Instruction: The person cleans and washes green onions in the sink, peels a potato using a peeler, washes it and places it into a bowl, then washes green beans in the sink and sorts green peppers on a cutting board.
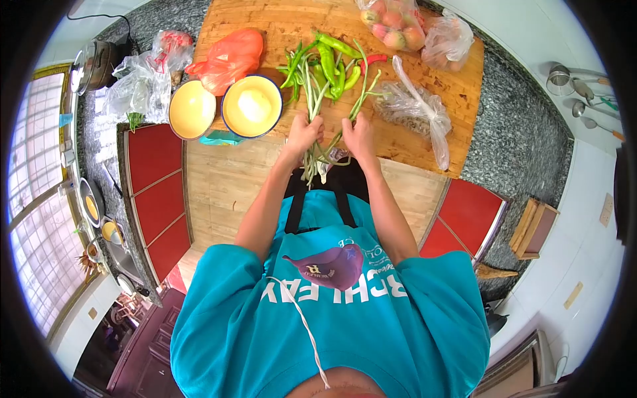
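My left hand (304,136) is closed around a bunch of long beans (312,93), whose ends stick out above the fist and hang below it. Beside it, my right hand (359,136) grips a few more long beans (361,93) that fan out upward. Some strands loop between the two hands, over the table's near edge. Just beyond lie several green peppers (326,60) and a red pepper (375,60) on the wooden table (285,20). The fingertips are partly hidden by the fists.
Two yellow enamel bowls (252,106) and an orange-red plastic bag (235,56) stand at the left. A tied clear bag (415,113) lies at the right, with a bag of round fruit (393,23) behind. Grey stone counters (524,126) flank the table.
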A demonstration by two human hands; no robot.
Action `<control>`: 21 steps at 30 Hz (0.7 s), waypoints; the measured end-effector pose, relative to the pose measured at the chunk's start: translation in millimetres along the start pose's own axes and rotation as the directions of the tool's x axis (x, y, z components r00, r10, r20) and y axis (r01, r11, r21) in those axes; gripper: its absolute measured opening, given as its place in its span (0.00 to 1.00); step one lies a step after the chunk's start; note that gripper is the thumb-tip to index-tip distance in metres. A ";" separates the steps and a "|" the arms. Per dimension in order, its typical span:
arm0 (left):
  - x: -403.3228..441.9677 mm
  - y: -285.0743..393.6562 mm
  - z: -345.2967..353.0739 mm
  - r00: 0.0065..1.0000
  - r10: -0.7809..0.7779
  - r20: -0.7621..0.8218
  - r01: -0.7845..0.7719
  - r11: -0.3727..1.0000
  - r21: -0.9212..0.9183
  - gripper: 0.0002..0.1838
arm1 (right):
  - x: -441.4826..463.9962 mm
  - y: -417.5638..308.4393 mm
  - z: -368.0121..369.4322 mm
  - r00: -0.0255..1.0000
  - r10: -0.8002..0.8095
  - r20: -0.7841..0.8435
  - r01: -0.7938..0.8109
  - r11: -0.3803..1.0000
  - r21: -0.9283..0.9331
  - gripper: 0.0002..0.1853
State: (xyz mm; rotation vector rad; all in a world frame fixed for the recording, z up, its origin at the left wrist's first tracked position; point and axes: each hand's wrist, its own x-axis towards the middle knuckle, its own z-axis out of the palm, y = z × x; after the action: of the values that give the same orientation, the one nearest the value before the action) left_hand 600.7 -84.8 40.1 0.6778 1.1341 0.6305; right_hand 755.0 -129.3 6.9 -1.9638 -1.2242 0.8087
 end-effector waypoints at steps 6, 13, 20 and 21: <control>-6.0 3.0 2.6 0.991 0.100 0.084 -0.115 0.976 0.186 0.08 | 3.0 -20.6 0.1 0.993 0.020 0.118 -0.043 0.980 0.193 0.14; -1.8 -4.5 -0.8 0.925 0.277 0.261 -0.376 0.560 0.738 0.16 | 4.4 -12.7 33.9 0.867 0.317 0.385 -0.495 0.630 0.598 0.19; -1.7 -10.6 -10.1 0.766 0.386 0.514 -0.625 0.258 0.737 0.26 | -12.0 -62.4 35.4 0.940 0.229 0.252 -0.338 0.556 0.760 0.18; -3.1 -3.9 -11.3 0.799 0.293 0.525 -0.600 0.329 0.729 0.28 | -11.2 -61.0 36.8 0.929 0.276 0.246 -0.353 0.463 0.813 0.14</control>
State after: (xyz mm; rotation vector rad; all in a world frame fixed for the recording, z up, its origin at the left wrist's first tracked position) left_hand 589.6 -87.8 35.9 2.0228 0.9015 0.3188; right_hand 691.5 -111.4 36.2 -1.2968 -0.2940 1.3680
